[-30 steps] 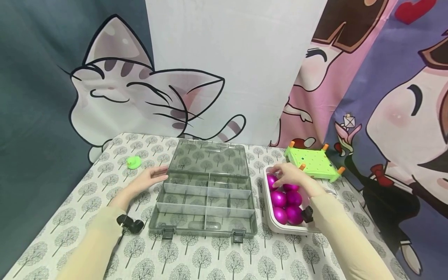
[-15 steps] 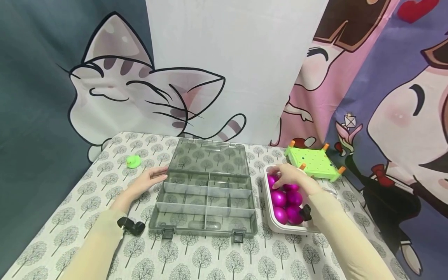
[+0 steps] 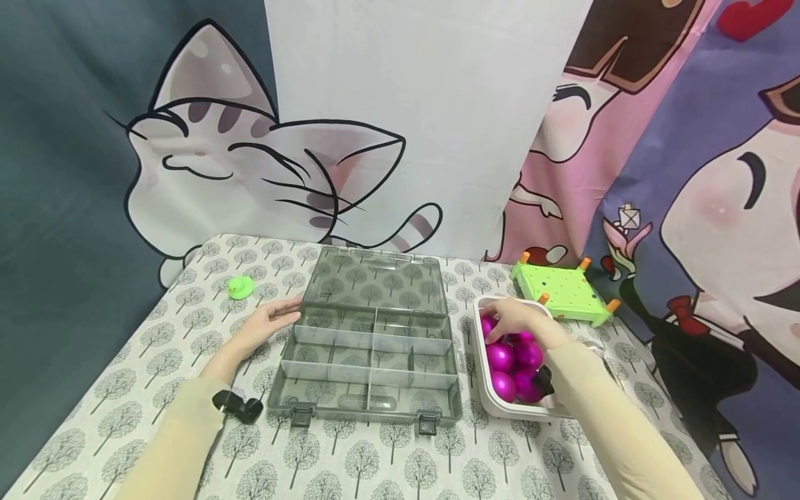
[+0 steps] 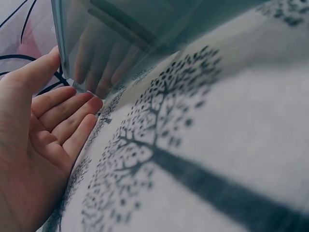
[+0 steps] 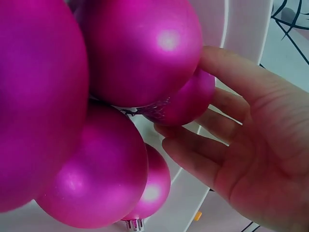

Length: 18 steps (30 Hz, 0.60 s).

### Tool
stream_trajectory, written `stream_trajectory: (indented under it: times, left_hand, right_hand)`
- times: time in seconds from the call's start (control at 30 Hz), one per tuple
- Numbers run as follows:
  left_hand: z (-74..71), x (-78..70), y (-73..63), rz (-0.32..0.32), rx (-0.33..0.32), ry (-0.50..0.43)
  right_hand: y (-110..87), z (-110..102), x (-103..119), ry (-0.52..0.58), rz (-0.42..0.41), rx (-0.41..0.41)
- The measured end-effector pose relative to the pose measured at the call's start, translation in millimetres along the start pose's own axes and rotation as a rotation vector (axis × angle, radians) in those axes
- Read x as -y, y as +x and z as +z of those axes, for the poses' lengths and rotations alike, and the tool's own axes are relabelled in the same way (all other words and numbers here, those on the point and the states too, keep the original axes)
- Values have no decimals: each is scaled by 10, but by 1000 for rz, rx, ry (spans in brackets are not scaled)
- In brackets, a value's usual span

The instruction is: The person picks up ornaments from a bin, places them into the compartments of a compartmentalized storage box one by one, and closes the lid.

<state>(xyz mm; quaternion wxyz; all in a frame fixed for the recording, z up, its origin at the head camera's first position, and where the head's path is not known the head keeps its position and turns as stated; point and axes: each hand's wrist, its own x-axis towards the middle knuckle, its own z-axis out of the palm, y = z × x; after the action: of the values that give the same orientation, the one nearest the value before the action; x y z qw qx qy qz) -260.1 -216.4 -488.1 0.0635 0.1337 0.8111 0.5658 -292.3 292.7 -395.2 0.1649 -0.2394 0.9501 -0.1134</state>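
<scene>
Left grip (image 3: 259,328): released, beside divided organizer (image 3: 325,394)
Right grip (image 3: 519,318): around magenta bauble (image 5: 188,99); can't tell if grasped
Magenta bauble: in white tub (image 3: 523,411)
Risk: shallow fingertip hold could let it slip

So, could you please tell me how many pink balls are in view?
6 balls show in the tub: far, middle and near along its left side, and likewise along its right. Others may be hidden.
</scene>
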Motion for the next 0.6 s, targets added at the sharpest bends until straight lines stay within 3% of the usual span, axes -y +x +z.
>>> stream_trajectory:
  times: [0.3,0.6]
  left_hand:
    - [11,43,1,8,-27,-3]
    - [19,65,6,-18,-72,-9]
  right_hand:
    - [43,15,-7,18,37,44]
    - [37,10,-12,-5,11,40]
